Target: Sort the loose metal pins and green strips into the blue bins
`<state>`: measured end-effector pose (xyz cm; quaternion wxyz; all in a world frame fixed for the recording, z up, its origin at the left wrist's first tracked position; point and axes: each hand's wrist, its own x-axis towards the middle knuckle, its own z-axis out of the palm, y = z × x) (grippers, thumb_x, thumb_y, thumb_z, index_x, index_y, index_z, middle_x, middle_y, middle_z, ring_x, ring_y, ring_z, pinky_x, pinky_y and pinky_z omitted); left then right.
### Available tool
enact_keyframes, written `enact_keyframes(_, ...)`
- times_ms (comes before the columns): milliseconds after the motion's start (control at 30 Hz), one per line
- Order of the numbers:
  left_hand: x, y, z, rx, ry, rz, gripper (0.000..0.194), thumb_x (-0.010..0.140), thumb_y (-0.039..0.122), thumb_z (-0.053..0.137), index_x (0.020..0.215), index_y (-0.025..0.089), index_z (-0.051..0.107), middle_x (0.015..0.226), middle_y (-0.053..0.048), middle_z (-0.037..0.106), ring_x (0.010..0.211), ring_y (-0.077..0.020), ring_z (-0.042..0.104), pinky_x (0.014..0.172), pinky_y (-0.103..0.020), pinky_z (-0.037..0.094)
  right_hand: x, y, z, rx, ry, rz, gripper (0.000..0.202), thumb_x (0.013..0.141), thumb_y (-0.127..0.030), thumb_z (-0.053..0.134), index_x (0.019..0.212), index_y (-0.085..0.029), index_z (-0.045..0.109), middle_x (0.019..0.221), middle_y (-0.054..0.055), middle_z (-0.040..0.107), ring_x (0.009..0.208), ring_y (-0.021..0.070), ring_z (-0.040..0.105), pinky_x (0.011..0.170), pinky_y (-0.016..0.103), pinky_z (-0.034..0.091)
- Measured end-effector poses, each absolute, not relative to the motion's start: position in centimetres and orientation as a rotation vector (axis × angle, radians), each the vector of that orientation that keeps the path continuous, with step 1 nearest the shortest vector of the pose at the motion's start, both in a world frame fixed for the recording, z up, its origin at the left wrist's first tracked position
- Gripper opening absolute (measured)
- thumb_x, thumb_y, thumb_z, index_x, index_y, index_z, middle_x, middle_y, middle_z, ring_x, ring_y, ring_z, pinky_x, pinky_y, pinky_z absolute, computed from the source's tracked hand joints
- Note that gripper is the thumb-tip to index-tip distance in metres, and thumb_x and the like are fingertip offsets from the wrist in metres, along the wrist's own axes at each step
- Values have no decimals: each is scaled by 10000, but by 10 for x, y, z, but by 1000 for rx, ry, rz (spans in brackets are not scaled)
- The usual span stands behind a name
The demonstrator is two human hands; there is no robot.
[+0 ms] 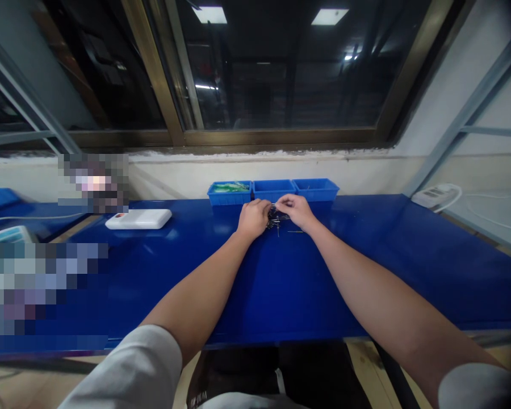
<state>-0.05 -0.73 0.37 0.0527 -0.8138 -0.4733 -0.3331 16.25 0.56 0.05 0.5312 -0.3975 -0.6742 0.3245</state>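
Observation:
Both hands meet near the back of the blue table, over a small pile of thin metal pieces. My left hand is closed at the pile's left side, its fingertips curled towards the other hand. On the right, my right hand pinches with thumb and fingers; a thin, shiny piece seems to lie between the two hands, too small to name. A thin yellowish piece lies on the table just below my right hand. Fingers hide part of the pile.
Behind my hands stand a blue bin with green and white items, a middle blue bin and a right blue bin. A white oblong device lies to the left. A white power strip with a cable sits far right.

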Motion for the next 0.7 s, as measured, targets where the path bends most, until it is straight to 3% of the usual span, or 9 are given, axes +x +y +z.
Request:
enact_keyframes(167,1,-8,4,-2512,-1427,-1056,303,937,303,383,1000,208,663,908,-57,665,889,-178,602,829,-293,442,166,4,4,-971,-1498,880,293,657,-459,649,701,-170,638,655,24,654,640,147,579,598,264,431)
enact_keyframes(300,1,-8,4,-2444,-1521,-1138,331,923,327,415,1159,183,597,1063,-83,654,991,-196,590,896,-317,440,173,7,7,-1084,-1339,754,406,695,-570,563,684,-168,618,645,35,638,614,139,558,548,248,394)
enact_keyframes(400,0,-6,3,-2385,-1605,-1177,328,913,277,412,1168,164,584,1101,-96,639,1028,-205,582,914,-325,443,182,13,8,-1159,-1164,640,520,727,-673,455,693,-171,587,650,45,624,615,139,555,547,249,389)
enact_keyframes(533,-2,-3,1,-2363,-1649,-1230,312,884,206,417,1139,147,587,1077,-95,639,1011,-197,593,923,-312,451,198,25,8,-1208,-986,577,601,768,-712,328,732,-167,577,703,64,626,623,139,546,533,248,380)
enact_keyframes(700,-4,0,-2,-2362,-1706,-1202,326,867,172,405,1137,159,587,1098,-93,633,1030,-196,591,939,-312,451,214,31,7,-1221,-948,702,644,814,-661,242,935,-143,604,898,94,652,582,115,510,449,230,333)
